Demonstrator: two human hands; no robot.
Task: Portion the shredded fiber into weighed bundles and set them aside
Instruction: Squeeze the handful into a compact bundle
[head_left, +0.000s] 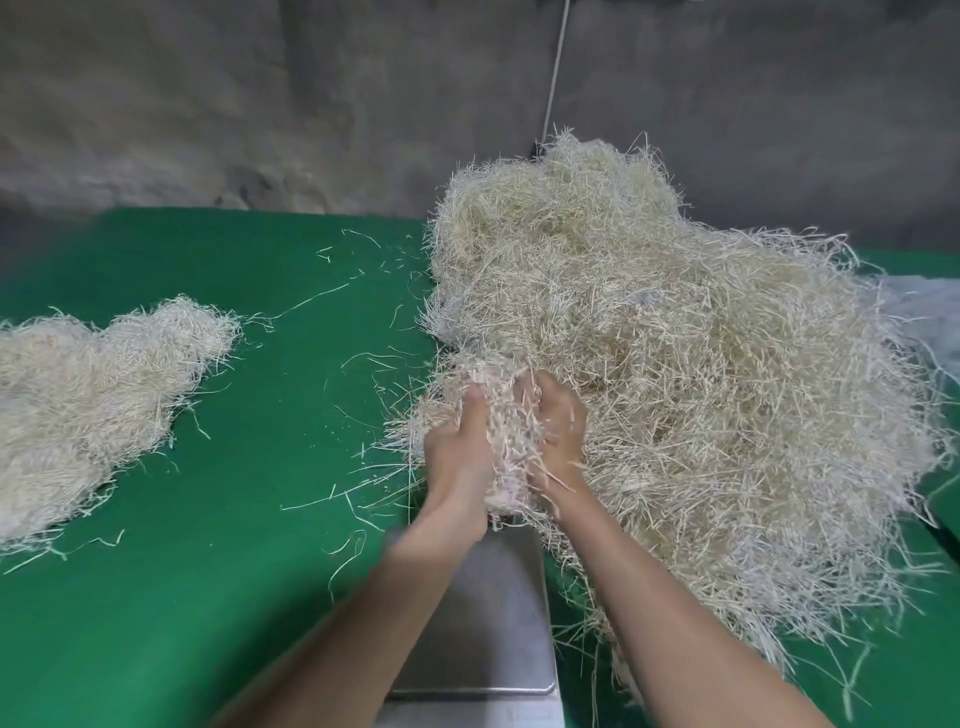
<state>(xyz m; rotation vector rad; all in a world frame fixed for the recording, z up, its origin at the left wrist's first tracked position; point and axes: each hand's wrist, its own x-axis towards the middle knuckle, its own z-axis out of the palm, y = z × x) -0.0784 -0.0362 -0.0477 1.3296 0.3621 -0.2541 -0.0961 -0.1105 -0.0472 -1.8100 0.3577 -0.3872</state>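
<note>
Since the scale sits at 6 o'clock against the fiber heap at 2 o'clock, left hand and right hand grip one clump together just beyond it; bundles wait at 9 o'clock.

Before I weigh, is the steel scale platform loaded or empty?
Empty where visible: the flat steel scale platform shows bare metal. Left hand and right hand hold the pale shredded-fiber bundle, hiding the platform's far edge.

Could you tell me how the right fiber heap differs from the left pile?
The right heap is far larger and taller; the left pile is flatter. The left hand and right hand grip fiber at the right heap's edge; the left pile lies untouched. Both are pale shreds on the green table.
</note>
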